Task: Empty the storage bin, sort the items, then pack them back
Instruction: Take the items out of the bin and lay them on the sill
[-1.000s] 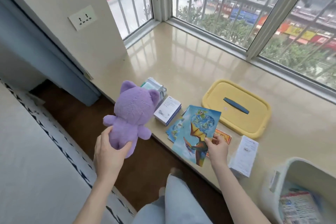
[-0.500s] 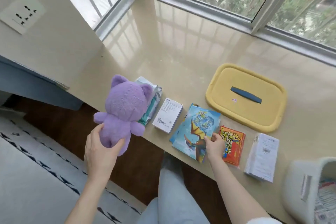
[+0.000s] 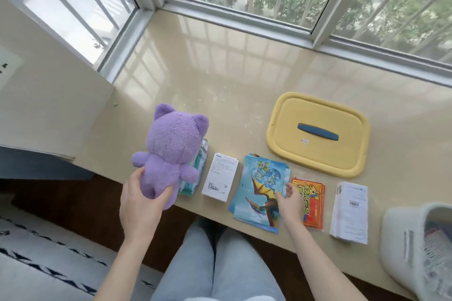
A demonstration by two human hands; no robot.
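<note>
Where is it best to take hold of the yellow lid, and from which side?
Probably at the dark blue handle in the middle of the yellow lid, coming from above. The lid lies flat on the sill with the handle facing up, and its low rounded edges sit on the surface.

Purple cat-shaped toy: plush cloth, fuzzy matt pile. Beige windowsill slab: smooth, polished, stone-like, with the window bars mirrored in its high gloss. Yellow rectangular lid: moulded plastic, smooth, satin finish. A dark blue handle is set in it, plastic with a slight sheen. White carton box: matt printed card. Blue printed paper sheets: coated, glossy. Orange-red flat packet: shiny; film or coated paper cannot be told. White leaflet stack: plain matt paper. White storage bin: matt plastic, seen blurred. Dark floor: wood, low sheen. Light blue trousers: denim cloth.
</note>
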